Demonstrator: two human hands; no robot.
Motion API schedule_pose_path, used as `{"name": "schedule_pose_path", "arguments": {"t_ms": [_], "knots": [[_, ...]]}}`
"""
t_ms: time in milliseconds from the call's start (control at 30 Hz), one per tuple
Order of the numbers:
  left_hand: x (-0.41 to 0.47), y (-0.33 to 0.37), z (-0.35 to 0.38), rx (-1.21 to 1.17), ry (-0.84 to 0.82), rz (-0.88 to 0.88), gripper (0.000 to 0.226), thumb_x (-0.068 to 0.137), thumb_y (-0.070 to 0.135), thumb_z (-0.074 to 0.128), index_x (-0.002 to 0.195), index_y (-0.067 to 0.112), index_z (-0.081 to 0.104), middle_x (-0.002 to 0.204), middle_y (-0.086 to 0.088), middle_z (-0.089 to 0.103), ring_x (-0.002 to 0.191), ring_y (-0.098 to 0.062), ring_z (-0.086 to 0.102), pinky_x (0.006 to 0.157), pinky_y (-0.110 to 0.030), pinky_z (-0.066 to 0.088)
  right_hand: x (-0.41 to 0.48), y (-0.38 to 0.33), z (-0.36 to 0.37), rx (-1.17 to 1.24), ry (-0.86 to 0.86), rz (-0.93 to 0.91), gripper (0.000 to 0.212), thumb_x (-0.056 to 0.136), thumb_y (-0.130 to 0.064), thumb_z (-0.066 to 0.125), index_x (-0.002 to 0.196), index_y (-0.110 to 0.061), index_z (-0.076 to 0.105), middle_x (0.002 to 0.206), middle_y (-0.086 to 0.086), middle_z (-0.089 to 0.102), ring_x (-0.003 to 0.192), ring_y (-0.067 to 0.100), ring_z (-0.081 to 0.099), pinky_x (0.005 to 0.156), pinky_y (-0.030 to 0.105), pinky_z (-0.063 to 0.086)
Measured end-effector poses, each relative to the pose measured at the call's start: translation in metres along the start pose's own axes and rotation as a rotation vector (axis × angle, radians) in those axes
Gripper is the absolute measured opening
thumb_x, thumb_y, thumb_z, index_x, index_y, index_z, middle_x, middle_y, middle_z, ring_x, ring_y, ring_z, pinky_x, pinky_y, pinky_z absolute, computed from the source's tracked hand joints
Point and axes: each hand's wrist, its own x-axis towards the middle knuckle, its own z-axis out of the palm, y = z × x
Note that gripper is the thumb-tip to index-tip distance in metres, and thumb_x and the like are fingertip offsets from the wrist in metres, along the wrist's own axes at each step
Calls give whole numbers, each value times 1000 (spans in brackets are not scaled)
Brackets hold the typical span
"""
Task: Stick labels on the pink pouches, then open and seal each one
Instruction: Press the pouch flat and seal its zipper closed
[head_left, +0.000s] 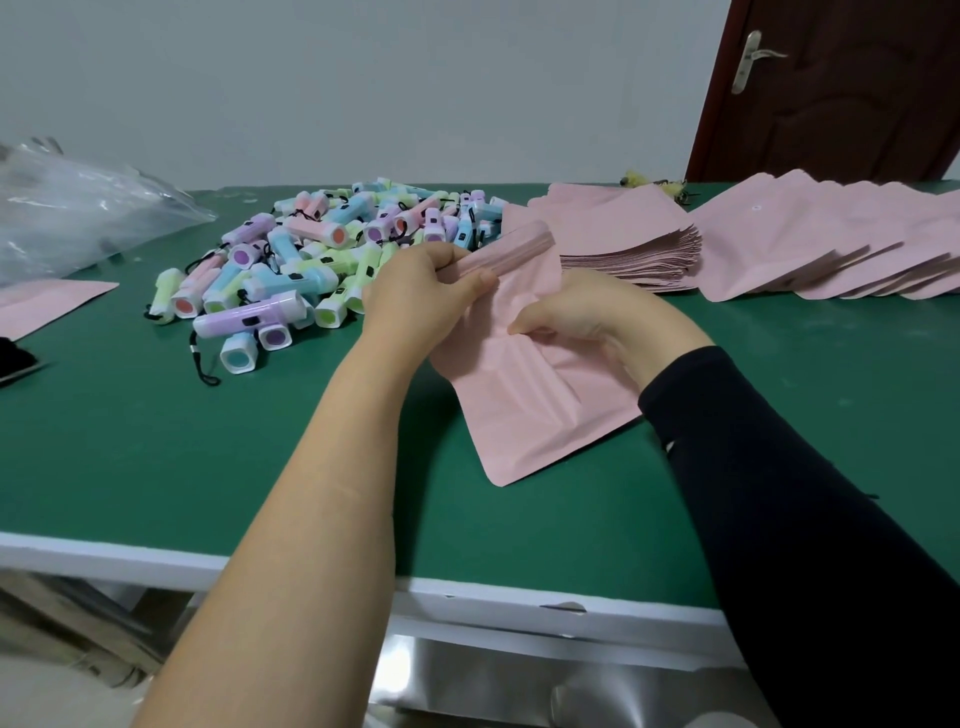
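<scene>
Two bare hands hold one flat, matte pink pouch (519, 410) over the middle of the green table top (156, 457). On the left hand (415, 296) the fingers are curled, with thumb and fingers pinching the pouch's upper rim, which bulges into a rounded lip. On the right hand (582, 317) the fingers are curled behind the pouch's right side and the thumb is laid on the front face, pinching it. The pouch is tilted, its lower corner pointing toward the near edge; contact with the surface cannot be told. The right arm wears a long black sleeve (779, 493) and the left forearm is bare. Beyond the left hand, toward the far edge, lies a loose pile of small pastel plastic flashlights (311, 249) with black cords. Just right of that pile, at the far edge, sits a neat stack of pink pouches (623, 234), and a fanned row of pink pouches (831, 244) runs from it to the far right corner. A crumpled clear plastic bag (78, 218) occupies the far left corner, and in front of it a single flat pink pouch (47, 306) crosses the left edge. A dark brown panelled door (841, 88) with a metal handle stands behind the far right corner.
</scene>
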Motion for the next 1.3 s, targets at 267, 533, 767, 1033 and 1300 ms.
{"name": "schedule_pose_path", "arguments": {"t_ms": [267,533,767,1033,1300], "knots": [[1,1,2,45,-12,2,10,91,35,67,86,26,68,78,8,65,86,-23,61,95,-48,46,4,0,8,-62,-37,-29,25,70,-15,75,92,-5,72,77,7,71,77,28,67,85,42,54],[0,5,5,49,-7,31,20,91,33,67,73,31,59,71,10,58,83,-24,59,93,-49,45,2,-3,11,-150,-42,-34,19,70,-15,70,57,-16,57,45,-6,55,53,20,52,56,25,39],[-1,6,6,-33,9,45,19,87,44,70,86,25,68,69,12,56,70,-11,50,76,-36,42,0,-4,11,-176,-66,-45,13,70,-19,71,78,-10,67,81,8,70,73,26,63,67,33,49],[0,7,10,1,29,65,30,91,33,67,65,29,52,60,11,46,67,-15,43,75,-38,39,-1,-5,13,-181,-90,-55,27,71,-18,70,94,-3,70,101,16,72,82,29,66,71,32,45],[-3,12,10,-14,56,107,6,95,29,60,92,28,65,90,13,65,102,-21,61,99,-49,43,-1,-7,14,-214,-117,-70,41,72,-21,71,109,-5,65,109,14,68,100,31,66,92,43,51]]}}
